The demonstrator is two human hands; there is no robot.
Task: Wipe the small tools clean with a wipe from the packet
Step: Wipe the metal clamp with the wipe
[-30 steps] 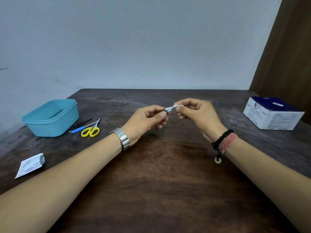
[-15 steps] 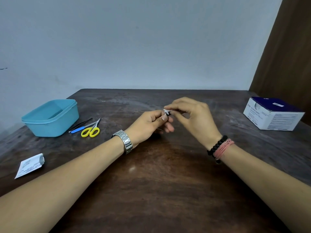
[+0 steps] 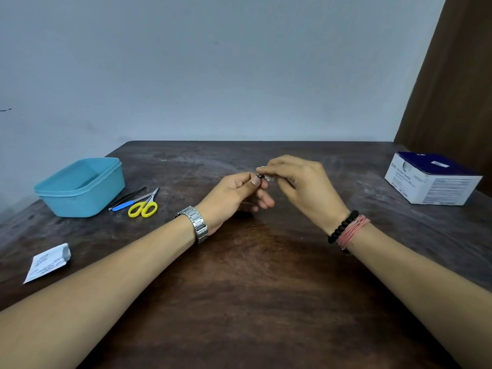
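Above the desk (image 3: 253,275), right of the blue tub (image 3: 80,189), the left hand (image 3: 231,194) and right hand (image 3: 300,185) pinch a small metal tool (image 3: 262,177).

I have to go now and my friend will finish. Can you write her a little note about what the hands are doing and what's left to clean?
Left hand pinches a small metal tool. Right hand pinches a white wipe against it.
Lying beside the blue tub: yellow scissors, a blue-handled tool, dark tweezers.
The torn packet lies near left, the wipe box far right.
Done: packet opened. Left: finish this tool; whether the other three are wiped can't be told.
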